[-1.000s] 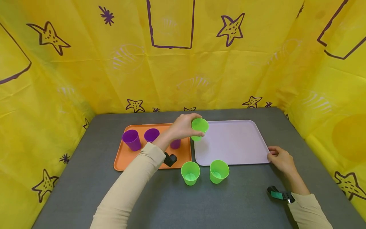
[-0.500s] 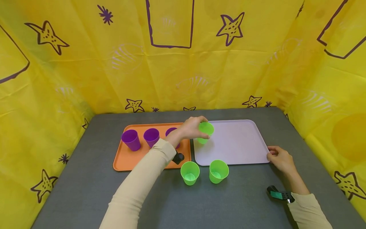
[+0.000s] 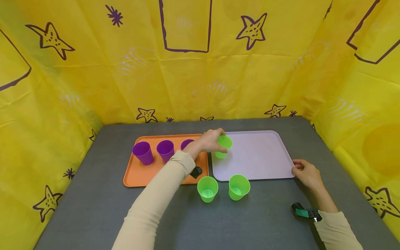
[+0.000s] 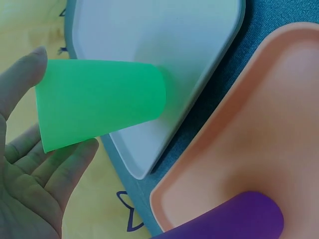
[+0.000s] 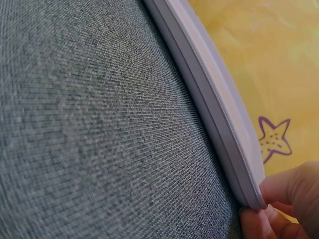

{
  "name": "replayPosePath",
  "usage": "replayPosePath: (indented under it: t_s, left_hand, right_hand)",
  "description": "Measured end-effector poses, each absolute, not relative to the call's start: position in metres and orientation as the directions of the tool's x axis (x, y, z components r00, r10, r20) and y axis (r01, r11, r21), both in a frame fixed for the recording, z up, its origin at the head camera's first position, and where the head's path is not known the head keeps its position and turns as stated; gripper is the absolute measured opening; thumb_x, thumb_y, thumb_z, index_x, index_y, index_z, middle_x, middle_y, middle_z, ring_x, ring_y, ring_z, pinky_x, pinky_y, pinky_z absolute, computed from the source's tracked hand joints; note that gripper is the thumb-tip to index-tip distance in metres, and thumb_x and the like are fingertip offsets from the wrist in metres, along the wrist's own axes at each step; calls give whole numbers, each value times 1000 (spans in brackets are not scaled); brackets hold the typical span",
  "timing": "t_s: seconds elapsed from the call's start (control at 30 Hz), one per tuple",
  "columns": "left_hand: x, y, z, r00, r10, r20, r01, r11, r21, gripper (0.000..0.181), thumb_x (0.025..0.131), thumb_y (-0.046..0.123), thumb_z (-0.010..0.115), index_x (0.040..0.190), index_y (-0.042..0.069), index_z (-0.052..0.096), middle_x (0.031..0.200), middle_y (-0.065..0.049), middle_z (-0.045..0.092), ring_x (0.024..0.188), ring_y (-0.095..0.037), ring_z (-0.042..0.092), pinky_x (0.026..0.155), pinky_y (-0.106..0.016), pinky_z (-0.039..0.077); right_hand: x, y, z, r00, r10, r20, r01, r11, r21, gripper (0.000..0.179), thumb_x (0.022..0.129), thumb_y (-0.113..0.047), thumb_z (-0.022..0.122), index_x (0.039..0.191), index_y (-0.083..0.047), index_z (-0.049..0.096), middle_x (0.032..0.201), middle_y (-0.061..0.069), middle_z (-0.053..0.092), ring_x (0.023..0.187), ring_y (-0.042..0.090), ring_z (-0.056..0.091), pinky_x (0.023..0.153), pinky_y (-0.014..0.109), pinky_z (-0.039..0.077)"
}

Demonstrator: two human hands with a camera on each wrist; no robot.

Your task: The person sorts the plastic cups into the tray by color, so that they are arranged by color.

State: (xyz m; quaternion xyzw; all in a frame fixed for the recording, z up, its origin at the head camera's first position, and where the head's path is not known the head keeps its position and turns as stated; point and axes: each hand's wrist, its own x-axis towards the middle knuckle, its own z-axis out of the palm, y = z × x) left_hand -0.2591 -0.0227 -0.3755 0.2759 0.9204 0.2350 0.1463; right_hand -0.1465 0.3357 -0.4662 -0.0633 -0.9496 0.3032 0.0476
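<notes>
My left hand (image 3: pixel 211 140) holds a green cup (image 3: pixel 224 142) by its upper part, over the left end of the lilac tray (image 3: pixel 256 156). In the left wrist view, thumb and fingers span the mouth end of that cup (image 4: pixel 102 102). Its base is at the tray's surface, though I cannot tell whether it touches. My right hand (image 3: pixel 307 174) pinches the tray's near right corner; in the right wrist view the thumb lies above the rim (image 5: pixel 219 109) and fingers below. Two more green cups stand upright on the table before the trays, one left (image 3: pixel 207 189), one right (image 3: pixel 239 187).
Left of the lilac tray lies an orange tray (image 3: pixel 137 177). It bears three purple cups: one at the left (image 3: pixel 143 152), one in the middle (image 3: pixel 165 151), and one (image 3: pixel 186 143) partly hidden by the left arm. Yellow patterned cloth (image 3: pixel 187 86) surrounds the grey table (image 3: pixel 256 222).
My left hand has carried the green cup rightward and down, from the gap between the trays to the lilac tray's left end. The right hand has stayed at the tray corner.
</notes>
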Motion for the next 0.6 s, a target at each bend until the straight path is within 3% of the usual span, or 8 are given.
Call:
replayPosePath:
  t_s: [0.6]
  left_hand:
    - [-258, -18, -381, -799, 571, -189, 411, 748, 520, 70, 76, 33, 74, 133, 8, 41, 130, -9, 51, 114, -22, 50, 94, -31, 45]
  right_hand:
    - [-146, 335, -467, -987, 156, 45, 101, 805, -585, 36, 82, -14, 55, 112, 6, 58, 90, 17, 63, 69, 9, 52, 55, 21, 42]
